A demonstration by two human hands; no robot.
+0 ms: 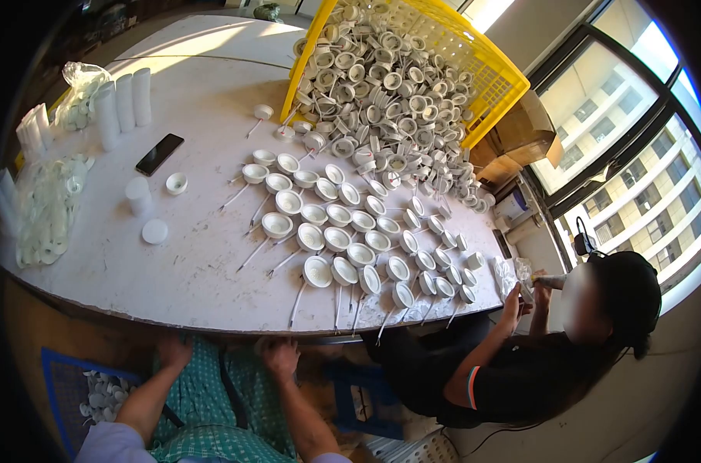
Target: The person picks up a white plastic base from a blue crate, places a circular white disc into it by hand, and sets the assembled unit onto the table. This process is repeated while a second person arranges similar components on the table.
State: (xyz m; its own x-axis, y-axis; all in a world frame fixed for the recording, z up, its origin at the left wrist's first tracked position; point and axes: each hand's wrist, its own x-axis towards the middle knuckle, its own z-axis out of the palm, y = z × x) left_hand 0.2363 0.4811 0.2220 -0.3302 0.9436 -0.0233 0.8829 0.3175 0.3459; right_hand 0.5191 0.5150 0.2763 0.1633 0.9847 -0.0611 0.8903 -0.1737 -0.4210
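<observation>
My left hand (174, 351) is low beside my green patterned apron (204, 386), just below the table's front edge. On the apron's other side, my right hand (279, 357) is close under the same edge. The fingers of both hands are mostly hidden, so I cannot make out whether they grip anything. Nearest on the white table (134, 285) are rows of round white cup-shaped parts (317, 272) with thin wires trailing from them. A small white cup-shaped part (176, 183), a white disc (154, 231) and a white cylinder (138, 196) stand apart, farther left.
A tipped yellow crate (497, 85) spills many similar parts at the back. A phone (160, 153), white tubes (124, 103) and plastic bags (49, 208) lie left. At right, a person in black (513, 378) handles something. A blue-edged bin (57, 386) holds pieces below.
</observation>
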